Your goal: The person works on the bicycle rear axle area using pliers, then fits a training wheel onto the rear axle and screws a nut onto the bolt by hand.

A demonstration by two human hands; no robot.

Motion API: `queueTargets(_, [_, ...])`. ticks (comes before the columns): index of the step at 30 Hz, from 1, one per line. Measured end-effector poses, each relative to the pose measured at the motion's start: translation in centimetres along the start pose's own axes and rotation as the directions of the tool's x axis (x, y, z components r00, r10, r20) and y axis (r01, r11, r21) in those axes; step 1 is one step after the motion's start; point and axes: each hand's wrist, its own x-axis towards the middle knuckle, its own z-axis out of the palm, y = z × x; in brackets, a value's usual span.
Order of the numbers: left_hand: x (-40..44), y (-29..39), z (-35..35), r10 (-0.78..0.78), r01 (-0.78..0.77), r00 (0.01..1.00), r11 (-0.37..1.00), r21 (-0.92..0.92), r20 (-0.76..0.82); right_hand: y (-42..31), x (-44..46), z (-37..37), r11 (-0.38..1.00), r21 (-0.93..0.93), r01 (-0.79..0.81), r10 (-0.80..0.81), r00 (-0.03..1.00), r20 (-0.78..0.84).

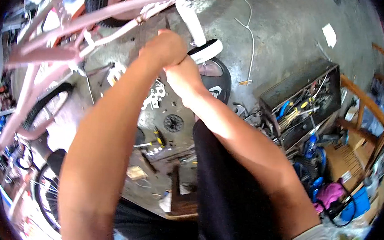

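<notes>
My left hand [166, 48] is closed in a fist beside the pink bicycle frame [115, 11], near a white bar-like bike part [191, 20]. Pressed against it from below is my right hand [183, 74], its fingers curled and mostly hidden. Whatever the two hands grip, if anything, is out of sight behind the fingers and wrists. A black shoe [220, 79] stands on the floor just right of the hands. White metal parts [156, 94] lie on the concrete below them, above a dark toothed disc [173, 123].
An open metal toolbox [299, 103] full of tools stands on the right, near a wooden frame [364, 104] and a cardboard box [344, 163]. A yellow-and-black screwdriver [159, 137] lies on the floor. A thin cable [252, 39] stretches across the concrete. Bicycle wheels [49, 104] are at left.
</notes>
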Motion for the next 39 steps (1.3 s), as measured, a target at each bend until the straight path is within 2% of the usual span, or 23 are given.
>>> queueTargets(1, [0.0, -0.1, 0.3, -0.083, 0.077, 0.989, 0.995, -0.061, -0.121, 0.6, 0.3, -0.3, 0.995, -0.055, 0.087, -0.087, 0.996, -0.007])
queueTargets(2, [-0.7, 0.4, -0.5, -0.063, 0.061, 0.991, 0.998, -0.016, -0.116, 0.8, 0.4, -0.5, 0.980, -0.109, 0.164, -0.167, 0.986, -0.011])
queueTargets(3, [-1.3, 1.1, -1.0, -0.124, 0.116, 0.990, 0.987, -0.111, -0.068, 1.1, 0.8, -0.8, 0.976, -0.177, 0.128, -0.124, 0.992, 0.032])
queueTargets(5, [-2.1, 1.6, -1.3, -0.092, 0.086, 0.996, 0.975, -0.203, -0.021, 2.1, 1.4, 0.1, 0.992, -0.058, 0.110, -0.111, 0.994, -0.007])
queueTargets(9, [-2.7, 1.4, -2.8, 0.091, -0.093, 0.991, 0.996, 0.008, 0.102, 0.7, 0.5, -0.1, 0.990, -0.144, -0.007, 0.006, 1.000, -0.009])
queueTargets(10, [-2.5, 0.7, -2.1, 0.116, -0.121, 0.990, 0.990, 0.068, 0.079, -0.3, 0.2, -0.3, 0.978, -0.208, -0.024, 0.027, 1.000, 0.011])
queueTargets(12, [-1.6, 0.5, -2.5, 0.173, -0.170, 0.985, 0.970, 0.173, -0.001, -0.3, 0.2, 0.0, 0.983, -0.176, -0.042, 0.040, 0.999, -0.016])
queueTargets(13, [-1.8, 1.4, -3.2, 0.132, -0.146, 0.987, 0.976, 0.160, 0.097, -0.3, 0.1, -0.1, 0.982, -0.186, -0.043, 0.042, 0.999, -0.008])
queueTargets(14, [-1.7, 1.6, -2.9, 0.140, -0.155, 0.986, 0.972, 0.178, 0.094, -0.3, 0.1, -0.4, 0.979, -0.199, -0.040, 0.041, 0.999, -0.002])
queueTargets(16, [-1.7, 1.2, -1.1, -0.077, 0.093, 0.989, 0.988, 0.125, -0.127, 0.5, -0.1, -1.3, 0.986, -0.164, 0.028, -0.028, 1.000, 0.001])
queueTargets(18, [-3.9, 1.1, -0.9, -0.080, 0.091, 0.985, 0.993, 0.070, -0.153, 1.7, -0.5, -1.7, 0.946, -0.306, 0.108, -0.131, 0.990, -0.055])
queueTargets(19, [-5.2, 1.2, -1.0, -0.081, 0.083, 0.979, 0.997, 0.003, -0.185, 1.6, -0.5, -2.1, 0.948, -0.298, 0.110, -0.130, 0.990, -0.048])
queueTargets(21, [-8.8, 1.0, -1.0, 0.059, -0.085, 0.876, 0.996, -0.034, -0.479, 0.8, -1.3, -3.0, 0.957, -0.290, 0.025, -0.019, 1.000, 0.022])
queueTargets(22, [-9.2, -0.6, -0.6, 0.178, -0.182, 0.702, 0.981, 0.068, -0.690, 0.6, -1.6, -3.2, 0.961, -0.276, 0.018, -0.014, 1.000, 0.017])
queueTargets(23, [-9.9, -1.5, -1.1, 0.271, -0.142, 0.554, 0.962, 0.232, -0.787, 0.5, -1.8, -3.3, 0.953, -0.300, 0.039, -0.040, 0.999, 0.005])
queueTargets(24, [-10.0, -1.8, -1.9, 0.367, -0.186, 0.456, 0.930, 0.317, -0.811, 0.4, -2.0, -3.3, 0.942, -0.330, 0.065, -0.070, 0.998, -0.003])
queueTargets(26, [-8.9, -1.9, -2.9, 0.429, -0.267, 0.399, 0.900, 0.344, -0.811, 0.3, -2.0, -3.4, 0.942, -0.329, 0.065, -0.063, 0.998, 0.018])
queueTargets(28, [-6.4, -3.3, -3.9, 0.345, -0.378, 0.573, 0.916, 0.134, -0.744, 0.2, -1.9, -3.3, 0.949, -0.315, 0.011, -0.002, 1.000, 0.028])
queueTargets(29, [-5.7, -3.6, -4.7, 0.185, -0.228, 0.715, 0.973, 0.026, -0.674, 0.2, -1.9, -3.3, 0.951, -0.310, 0.009, 0.000, 1.000, 0.031])
queueTargets(30, [-5.1, -3.8, -5.4, 0.189, -0.227, 0.718, 0.973, 0.031, -0.670, 0.1, -1.8, -3.4, 0.952, -0.306, 0.010, 0.001, 0.999, 0.038])
queueTargets(32, [-4.5, -3.1, -7.0, 0.103, -0.122, 0.889, 0.992, -0.015, -0.445, -0.2, -2.1, -3.7, 0.955, -0.297, 0.004, 0.008, 0.999, 0.041])
queueTargets(36, [-2.7, -4.3, -6.9, 0.104, -0.162, 0.861, 0.984, -0.074, -0.499, -1.3, -2.3, -4.4, 0.955, -0.296, 0.003, 0.021, 0.997, 0.077])
queueTargets(39, [-2.0, -5.3, -6.4, 0.163, -0.188, 0.812, 0.982, 0.013, -0.560, -1.6, -2.1, -4.4, 0.947, -0.321, 0.025, -0.002, 0.997, 0.072])
